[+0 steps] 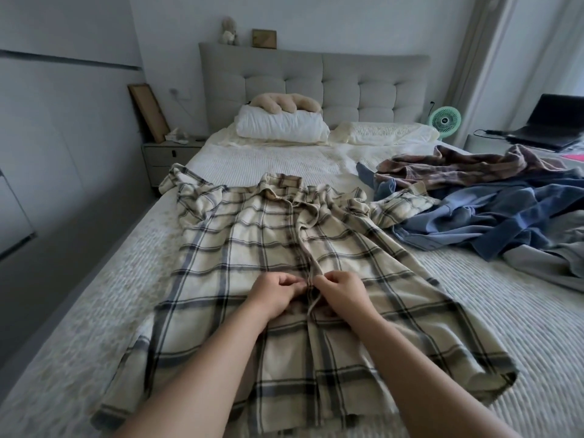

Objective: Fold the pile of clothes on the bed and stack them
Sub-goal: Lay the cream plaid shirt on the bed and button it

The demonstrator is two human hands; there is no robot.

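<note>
Both the left hand [274, 294] and right hand [339, 292] pinch the plaid shirt [252, 235] placket mid-bed [94, 311]; nothing looks folded, and the far-right pile [493, 197] waits.

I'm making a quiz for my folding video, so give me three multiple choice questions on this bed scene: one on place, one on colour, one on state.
1. Where does the unfolded pile of clothes lie?
A right side of the bed
B nightstand
C floor

2. What colour is the small fan?
A red
B green
C black

3. What are the hands doing?
A hanging idle
B lifting a pillow
C pinching the plaid shirt's placket

Answers: 1 A, the heap lies right of the cream plaid shirt. 2 B, mint green housing. 3 C, left hand and right hand pinch the button strip.
</note>
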